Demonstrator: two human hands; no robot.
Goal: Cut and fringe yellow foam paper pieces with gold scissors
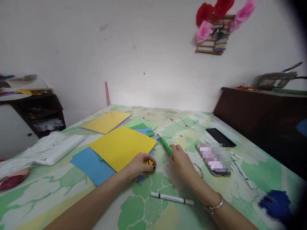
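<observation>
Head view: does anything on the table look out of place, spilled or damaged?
No obvious spill. One brown-banded marker lies alone by the right forearm, apart from the markers farther right. Dark specks mar the far end of the tablecloth, possibly stains or wear.

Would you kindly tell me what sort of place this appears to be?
Probably a room in a home, with a patterned craft table: coloured sheets lie on it, the right hand holds a green pen, and what looks like a pan stands on a dark cabinet.
</observation>
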